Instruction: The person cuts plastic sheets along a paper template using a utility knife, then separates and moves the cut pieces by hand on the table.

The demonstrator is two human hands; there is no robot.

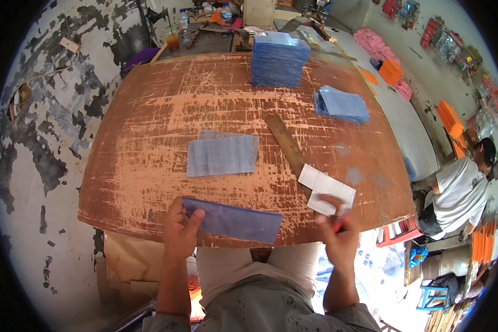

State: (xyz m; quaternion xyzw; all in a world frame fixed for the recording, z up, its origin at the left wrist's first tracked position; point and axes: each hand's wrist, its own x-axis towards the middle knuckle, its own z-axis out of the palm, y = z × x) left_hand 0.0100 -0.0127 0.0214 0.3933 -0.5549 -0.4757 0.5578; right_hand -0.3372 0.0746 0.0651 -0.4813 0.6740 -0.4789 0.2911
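My left hand [183, 228] pinches the left end of a folded-looking blue plastic sheet [240, 224], thumb on top, at the near edge of the table. My right hand [340, 238] is closed round a small red tool [342, 223]; motion blurs it, so its kind is unclear. Under and just beyond those fingers lie white paper cards [327, 190], which overlap a flat brown wooden strip [286, 141]. Farther in, a few translucent bluish sheets [222, 157] rest loosely overlapped on the scratched tabletop [144, 133].
A tall stack of blue sheets [279, 61] stands at the far edge, with a lower pile [343, 104] to its right. Beyond are bottles [184, 27] and a cup with an orange drink [172, 42]. Another person [459, 188] sits at the right, near orange stacks [483, 242].
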